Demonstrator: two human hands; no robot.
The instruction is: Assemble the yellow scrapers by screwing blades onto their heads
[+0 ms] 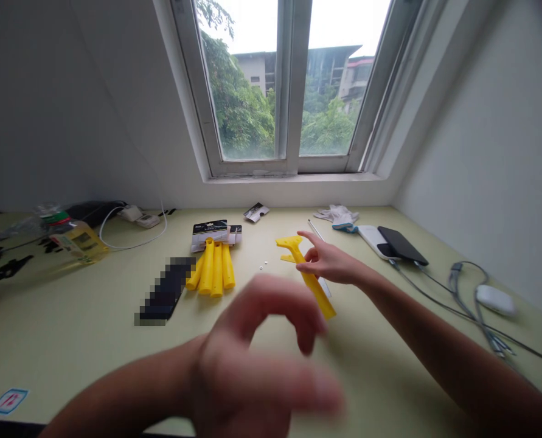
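Observation:
My right hand (328,260) is closed around a yellow plastic scraper (320,297), its wide head pointing up and left and its handle slanting down to the right. Beside the scraper's head, a small yellow piece (288,258) shows, partly hidden by my fingers. Behind my right hand lies a thin metal rod (315,229), its lower part mostly covered. My left hand (252,359) is close to the camera and blurred, thumb and curled fingers apart with nothing between them. Two tiny nut-like parts (261,267) lie on the table left of the scraper.
Several yellow handles (216,271) lie with black-and-white cards (210,234) beside a pixelated dark phone-like object (163,292). A bottle (76,237) stands left. White gloves (338,215), a black phone-like slab (402,244) and grey cables (455,292) lie right. Behind is a window (291,91).

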